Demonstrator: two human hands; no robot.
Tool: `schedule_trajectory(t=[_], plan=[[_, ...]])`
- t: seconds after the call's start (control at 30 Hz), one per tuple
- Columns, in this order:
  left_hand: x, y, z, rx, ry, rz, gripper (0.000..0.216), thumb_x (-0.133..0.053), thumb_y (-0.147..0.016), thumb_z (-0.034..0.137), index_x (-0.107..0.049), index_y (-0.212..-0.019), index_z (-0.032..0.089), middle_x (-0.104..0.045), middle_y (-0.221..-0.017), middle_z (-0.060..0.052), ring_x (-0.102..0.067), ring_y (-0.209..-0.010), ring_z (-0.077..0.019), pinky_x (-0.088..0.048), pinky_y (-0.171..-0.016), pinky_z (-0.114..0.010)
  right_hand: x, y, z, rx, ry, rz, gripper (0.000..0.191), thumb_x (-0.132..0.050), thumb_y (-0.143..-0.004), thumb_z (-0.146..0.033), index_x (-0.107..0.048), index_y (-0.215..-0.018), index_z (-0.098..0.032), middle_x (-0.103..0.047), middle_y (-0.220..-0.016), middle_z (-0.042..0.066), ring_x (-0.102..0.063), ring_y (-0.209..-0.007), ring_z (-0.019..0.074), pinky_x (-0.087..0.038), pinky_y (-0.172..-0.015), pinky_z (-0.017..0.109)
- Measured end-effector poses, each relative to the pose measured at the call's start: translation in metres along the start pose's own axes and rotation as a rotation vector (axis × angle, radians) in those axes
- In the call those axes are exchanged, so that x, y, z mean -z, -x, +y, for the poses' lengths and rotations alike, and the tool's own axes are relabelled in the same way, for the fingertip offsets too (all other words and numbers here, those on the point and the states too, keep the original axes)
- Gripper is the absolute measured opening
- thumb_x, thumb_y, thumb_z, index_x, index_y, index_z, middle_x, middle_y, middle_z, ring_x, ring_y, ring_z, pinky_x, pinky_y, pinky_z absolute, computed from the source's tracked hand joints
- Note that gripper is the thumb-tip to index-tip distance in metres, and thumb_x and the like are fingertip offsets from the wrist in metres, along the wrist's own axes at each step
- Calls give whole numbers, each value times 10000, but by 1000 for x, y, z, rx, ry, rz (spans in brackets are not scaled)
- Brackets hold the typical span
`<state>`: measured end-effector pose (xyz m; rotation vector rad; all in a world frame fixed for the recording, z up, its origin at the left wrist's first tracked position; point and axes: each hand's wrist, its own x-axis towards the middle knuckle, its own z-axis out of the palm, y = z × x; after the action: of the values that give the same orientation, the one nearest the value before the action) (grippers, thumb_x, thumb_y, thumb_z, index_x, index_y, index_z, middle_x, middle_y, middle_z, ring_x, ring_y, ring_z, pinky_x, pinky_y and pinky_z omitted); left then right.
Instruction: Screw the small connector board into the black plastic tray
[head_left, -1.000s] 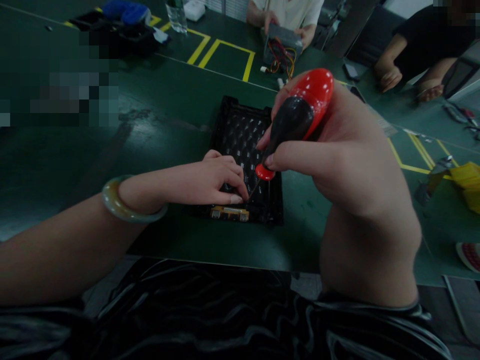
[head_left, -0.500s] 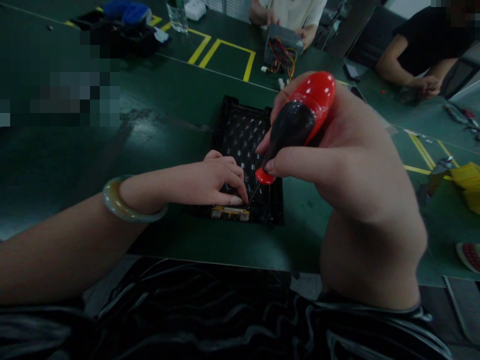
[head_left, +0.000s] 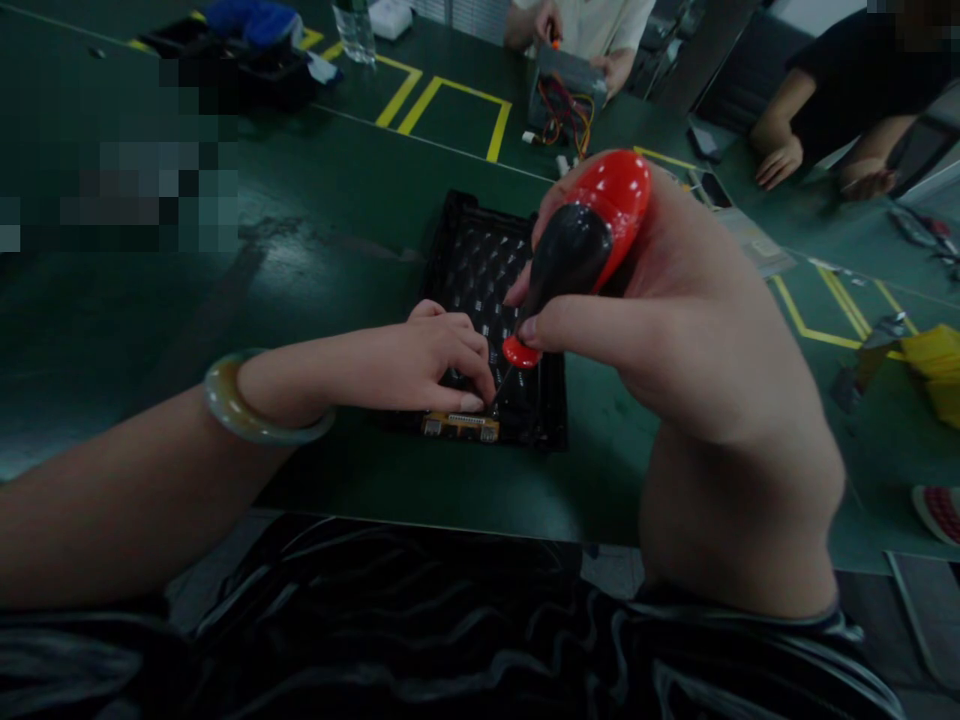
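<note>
A screwdriver (head_left: 574, 250) with a red and black handle is gripped in my right hand (head_left: 675, 300), its thin shaft slanting down to the left. The tip ends beside a small orange circuit board (head_left: 459, 428) with metal ports, set along the near edge of a black plastic panel (head_left: 551, 400). My left hand (head_left: 439, 365), a bangle (head_left: 255, 400) on its wrist, rests over the panel. Its thumb and index finger are closed together at the board's upper edge, right by the tip. What they pinch, if anything, is hidden.
Across the green table (head_left: 345, 190), a person handles a grey metal box (head_left: 566, 80) with coloured cables. Another person's hand (head_left: 780, 162) rests at the right. A black tray (head_left: 262, 75) with blue items and a glass (head_left: 354, 30) stand far left; a yellow item (head_left: 934, 365) lies right.
My right hand and the screwdriver have shifted slightly left. My left hand stays in place. Across the table, one person's hand rose above the metal box; the other person's hands moved apart.
</note>
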<state>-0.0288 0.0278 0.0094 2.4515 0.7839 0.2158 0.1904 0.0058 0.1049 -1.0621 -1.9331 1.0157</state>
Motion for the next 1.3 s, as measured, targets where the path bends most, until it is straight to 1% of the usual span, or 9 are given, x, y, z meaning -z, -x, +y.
schedule_trajectory(t=[0.23, 0.37, 0.6, 0.7, 0.83, 0.97, 1.07, 1.17, 1.3], plan=[[-2, 0, -3, -22, -16, -3, 185, -663, -999, 394, -832, -1019, 323, -805, -1038, 36, -612, -1091, -220, -222, -1001, -359, 0, 2, -4, 10, -21, 39, 274, -717, -694, -136, -558, -881, -258, -673, -893, 3, -647, -911, 261, -531, -853, 436], [-3, 0, -4, -18, -14, -9, 197, -657, -996, 407, -834, -1014, 321, -806, -1037, 32, -612, -1085, -221, -219, -1001, -363, 1, 2, -3, 26, -8, 51, 308, -730, -682, -119, -520, -849, -272, -675, -893, 3, -655, -918, 273, -527, -850, 442], [-2, 0, -2, -15, -1, 8, 184, -671, -986, 394, -839, -994, 320, -806, -1020, 38, -617, -1072, -212, -225, -997, -360, 0, 3, -5, 32, -16, 38, 274, -685, -708, -113, -572, -906, -266, -674, -898, 12, -646, -887, 270, -535, -840, 452], [-3, 1, -2, -10, -1, 13, 184, -670, -986, 399, -837, -1002, 324, -804, -1014, 40, -624, -1065, -203, -232, -999, -356, 1, 3, -5, 28, -19, 25, 282, -711, -706, -118, -548, -873, -278, -686, -900, 3, -659, -917, 273, -537, -866, 450], [-2, 1, -2, -3, -3, -1, 217, -646, -998, 421, -836, -1008, 316, -808, -1017, 29, -616, -1069, -220, -230, -1009, -368, 2, 4, -5, 24, -45, 24, 312, -756, -693, -121, -536, -856, -271, -688, -897, -8, -656, -916, 265, -539, -876, 445], [-1, 0, 0, 0, -4, -2, 212, -649, -989, 402, -840, -994, 311, -806, -1005, 27, -601, -1069, -230, -235, -990, -366, 1, 3, -4, 30, -35, -7, 301, -712, -706, -87, -557, -896, -260, -677, -898, -1, -646, -915, 259, -539, -855, 433], [-2, 0, -1, -4, -2, 9, 190, -665, -986, 399, -839, -993, 322, -799, -1000, 39, -603, -1054, -220, -233, -993, -358, 3, 2, -4, 29, -35, -35, 304, -722, -723, -104, -578, -939, -262, -673, -910, 2, -640, -917, 254, -531, -853, 419], [-4, 0, -4, 1, -15, 13, 198, -661, -996, 418, -837, -1022, 332, -792, -1037, 31, -603, -1102, -232, -228, -1019, -360, 7, 3, -7, 9, -99, -119, 304, -760, -733, -131, -585, -939, -271, -686, -916, -2, -654, -890, 232, -543, -815, 381], [-6, 2, -5, -6, -43, 36, 212, -656, -991, 422, -846, -1050, 350, -779, -1100, 7, -581, -1167, -263, -223, -1040, -380, 11, 4, -11, -51, -161, -219, 310, -713, -675, -60, -610, -872, -275, -711, -891, -16, -692, -882, 226, -579, -755, 349]])
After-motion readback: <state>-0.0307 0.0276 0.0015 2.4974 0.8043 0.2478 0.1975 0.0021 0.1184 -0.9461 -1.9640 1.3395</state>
